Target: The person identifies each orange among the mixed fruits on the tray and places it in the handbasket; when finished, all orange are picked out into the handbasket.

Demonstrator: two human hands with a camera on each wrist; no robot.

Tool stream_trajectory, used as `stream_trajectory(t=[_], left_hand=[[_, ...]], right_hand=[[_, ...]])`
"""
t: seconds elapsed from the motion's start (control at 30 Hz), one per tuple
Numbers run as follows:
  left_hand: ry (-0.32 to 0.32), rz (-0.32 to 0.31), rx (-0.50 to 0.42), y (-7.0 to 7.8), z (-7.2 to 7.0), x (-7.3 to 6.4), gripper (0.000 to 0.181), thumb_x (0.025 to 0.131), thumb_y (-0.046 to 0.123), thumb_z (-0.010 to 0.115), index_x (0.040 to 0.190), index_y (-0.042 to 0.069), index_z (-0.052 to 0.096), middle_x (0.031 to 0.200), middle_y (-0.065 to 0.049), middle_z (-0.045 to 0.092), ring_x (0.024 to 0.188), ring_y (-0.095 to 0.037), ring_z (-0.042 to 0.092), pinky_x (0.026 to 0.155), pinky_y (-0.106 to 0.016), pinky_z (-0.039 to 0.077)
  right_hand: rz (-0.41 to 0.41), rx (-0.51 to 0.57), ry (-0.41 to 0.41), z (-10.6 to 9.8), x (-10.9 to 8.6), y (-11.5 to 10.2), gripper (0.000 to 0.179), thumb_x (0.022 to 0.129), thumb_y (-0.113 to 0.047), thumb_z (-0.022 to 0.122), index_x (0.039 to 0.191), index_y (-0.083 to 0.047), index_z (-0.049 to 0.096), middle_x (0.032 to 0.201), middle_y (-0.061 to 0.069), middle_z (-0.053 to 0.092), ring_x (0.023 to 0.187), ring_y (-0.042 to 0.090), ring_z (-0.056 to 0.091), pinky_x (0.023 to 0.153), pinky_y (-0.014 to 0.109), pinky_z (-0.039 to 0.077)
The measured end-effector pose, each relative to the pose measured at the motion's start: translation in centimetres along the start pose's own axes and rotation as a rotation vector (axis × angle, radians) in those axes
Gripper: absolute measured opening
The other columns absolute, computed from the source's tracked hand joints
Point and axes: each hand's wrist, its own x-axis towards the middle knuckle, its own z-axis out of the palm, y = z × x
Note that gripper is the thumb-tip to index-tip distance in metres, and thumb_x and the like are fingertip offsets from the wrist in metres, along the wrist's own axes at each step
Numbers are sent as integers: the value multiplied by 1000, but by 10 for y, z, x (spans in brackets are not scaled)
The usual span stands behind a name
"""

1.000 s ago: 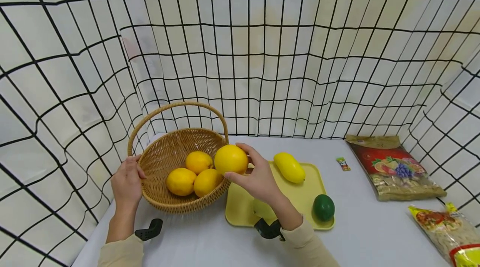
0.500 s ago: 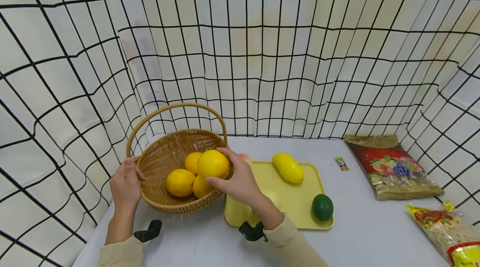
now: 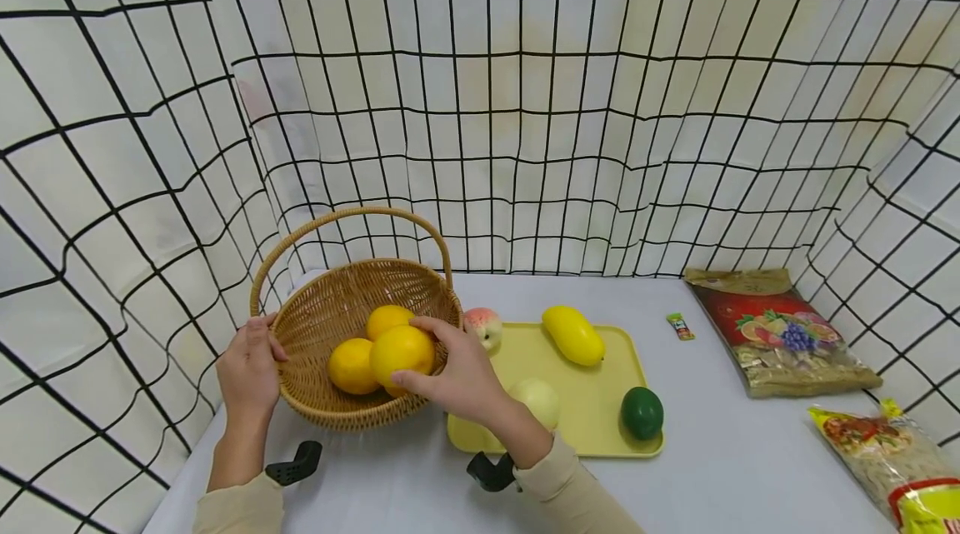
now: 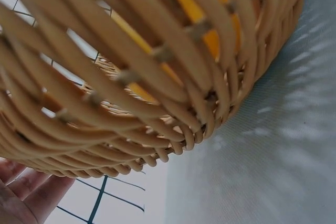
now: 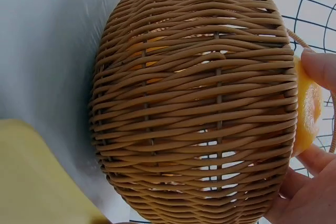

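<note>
My left hand (image 3: 248,370) grips the left rim of the wicker basket (image 3: 360,284), near the foot of its arched handle; in the left wrist view its fingers (image 4: 44,195) lie against the weave. The basket is tilted towards me. Inside lie several yellow-orange oranges, one at the left (image 3: 351,367) and one at the back (image 3: 387,319). With thumb and fingers my right hand (image 3: 463,376) holds another orange (image 3: 399,353) just inside the right rim, above the others, partly hiding one below it. In the right wrist view this orange (image 5: 307,108) shows above the rim.
Right of the basket lies a yellow tray (image 3: 592,434) with a mango (image 3: 573,336), a pale round fruit (image 3: 537,402) and a green avocado-like fruit (image 3: 642,413). A peach (image 3: 483,327) sits by its corner. Farther right are a small packet (image 3: 680,326) and two bags (image 3: 783,334). Black grid walls surround the table.
My right hand has carried the orange left and down, from over the basket's right rim to among the other oranges. The peach has come into view. My left hand keeps its grip on the basket.
</note>
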Motion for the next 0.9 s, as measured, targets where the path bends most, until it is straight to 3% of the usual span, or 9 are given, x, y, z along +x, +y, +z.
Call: stream_trajectory(t=[0.27, 0.47, 0.63, 0.77, 0.83, 0.9], left_hand=[[0, 2, -5, -1, -2, 0, 63, 107, 38, 29, 57, 5, 50, 118, -18, 67, 117, -35, 59, 79, -14, 32], [-12, -30, -7, -2, -4, 1, 64, 107, 40, 27, 59, 4, 51, 121, -17, 67, 120, -34, 57, 91, -30, 38], [-22, -47, -5, -3, -5, 1, 64, 107, 41, 27, 62, 4, 52, 123, -15, 66, 121, -34, 56, 91, -27, 36], [-43, -54, -7, -3, -6, 1, 64, 107, 42, 28, 65, 2, 56, 123, -14, 66, 123, -34, 55, 98, -35, 38], [-57, -58, -5, -2, -7, 1, 64, 106, 43, 30, 67, 1, 58, 122, -13, 66, 124, -33, 54, 100, -34, 38], [-66, -55, -10, -1, -9, 2, 63, 105, 43, 33, 70, -1, 60, 122, -12, 67, 123, -30, 55, 95, -25, 38]], right_hand=[[-29, 91, -14, -2, -6, -1, 53, 87, -40, 71, 133, -17, 58, 132, -5, 60, 123, 13, 52, 103, 40, 40], [-52, 120, -3, -7, -11, -3, 47, 90, -36, 69, 131, -14, 59, 131, -6, 60, 123, 10, 52, 103, 42, 41], [-38, 146, 10, -17, -15, -6, 40, 91, -32, 69, 128, -18, 61, 128, -7, 61, 122, 13, 54, 102, 42, 42], [-41, 169, 42, -29, -18, -6, 35, 92, -27, 69, 125, -22, 62, 126, -4, 63, 122, 12, 53, 102, 45, 41], [-35, 174, 69, -36, -19, -5, 33, 92, -25, 69, 124, -23, 63, 126, -5, 63, 123, 12, 53, 102, 47, 41], [-32, 181, 100, -45, -20, -5, 32, 92, -22, 69, 123, -23, 64, 126, -5, 63, 123, 15, 53, 102, 49, 40]])
